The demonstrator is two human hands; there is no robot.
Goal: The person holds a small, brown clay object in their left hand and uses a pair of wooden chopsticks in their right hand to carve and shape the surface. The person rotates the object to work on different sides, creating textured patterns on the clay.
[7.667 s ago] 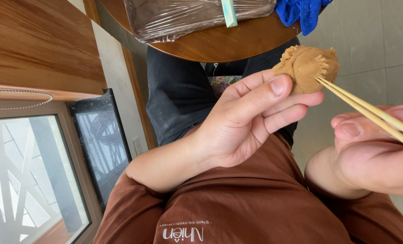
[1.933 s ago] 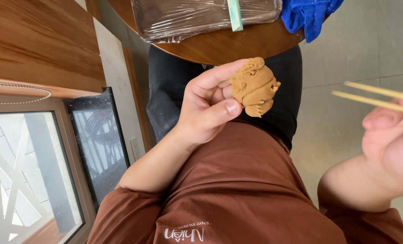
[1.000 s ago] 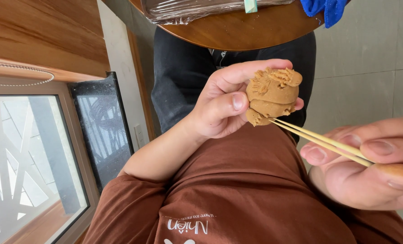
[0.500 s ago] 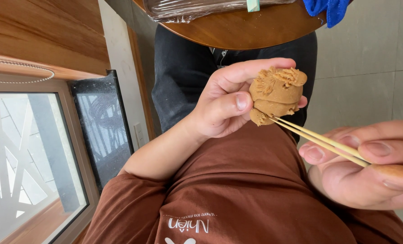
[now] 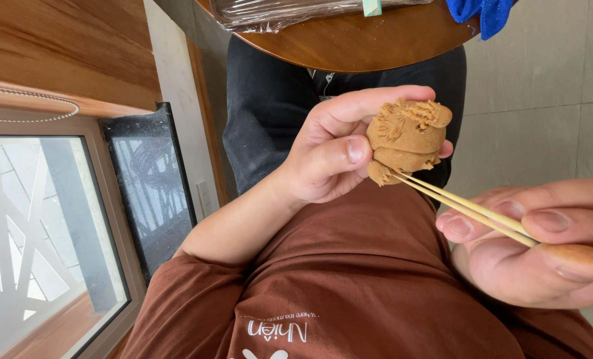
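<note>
So the left hand is wrapped around a tan clay figure, thumb pressed on the near side and fingers curled over the far side, holding it up in the air over the lap, just in front of the round wooden table. The top of the figure has a patch of little combed ridges (looks like hair or a mane, hard to say which). The right hand is pinched shut on a pair of thin wooden sticks, and their tips are touching the underside of the figure, right at a small nub of clay that sticks out at the bottom.

My read: this is the detailing stage, with the sticks working on the lower edge while the other hand steadies the piece. The next bit calls for a light touch, I think, since the clay looks soft and the thumb sits close to the spot being poked. Turning the figure a little in the fingers would probably open up that underside better.

Up on the table there's a plastic-wrapped bundle and a blue cloth, both well away from the hands.
</note>
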